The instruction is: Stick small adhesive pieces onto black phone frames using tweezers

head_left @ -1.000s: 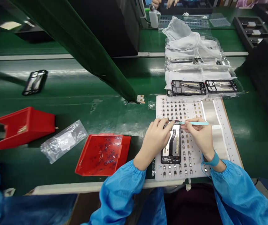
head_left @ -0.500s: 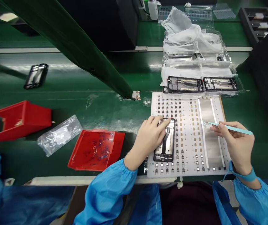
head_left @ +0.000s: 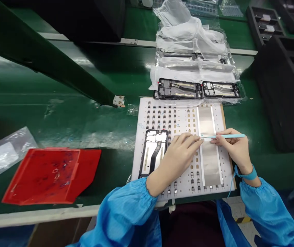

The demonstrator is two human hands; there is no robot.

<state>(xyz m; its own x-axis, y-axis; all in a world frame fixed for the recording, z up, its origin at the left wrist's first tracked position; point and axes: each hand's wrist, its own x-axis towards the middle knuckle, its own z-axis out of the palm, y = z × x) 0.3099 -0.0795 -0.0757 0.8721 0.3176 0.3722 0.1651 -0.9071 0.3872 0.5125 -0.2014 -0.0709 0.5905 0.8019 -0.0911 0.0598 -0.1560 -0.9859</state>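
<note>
Busy little bench shot here: the right hand (head_left: pixel 236 150) is closed around a slim turquoise pick (head_left: pixel 224 136), pinched in the fingertips like a pen, its fine tip right up by the left hand (head_left: pixel 178 160). That left hand is curled loosely over a white backing sheet (head_left: pixel 183 178), with its fingers angled toward the pick's tip, though I can't tell if they're pinching anything tiny. The sheet is a matte slab dotted with neat rows of small dark and gold bits, and a glossy silvery film strip (head_left: pixel 208 161) runs down its right half. A rectangular black phone frame (head_left: pixel 154 152) with a pale metal plate and a dark curved strip lies flat on the sheet's left side, just beside the left hand. Two more frames (head_left: pixel 180 89) sit end to end above the sheet on crinkly plastic wrap (head_left: pixel 190 44), piled up at top centre. The glossy green tabletop (head_left: pixel 59 113) also carries a shallow red plastic tray (head_left: pixel 51 175) at lower left and a black foam tray (head_left: pixel 281 92) at right. Puffy blue sleeves (head_left: pixel 268 216) cover both arms, and a teal wristband (head_left: pixel 247 175) circles the right wrist.
</note>
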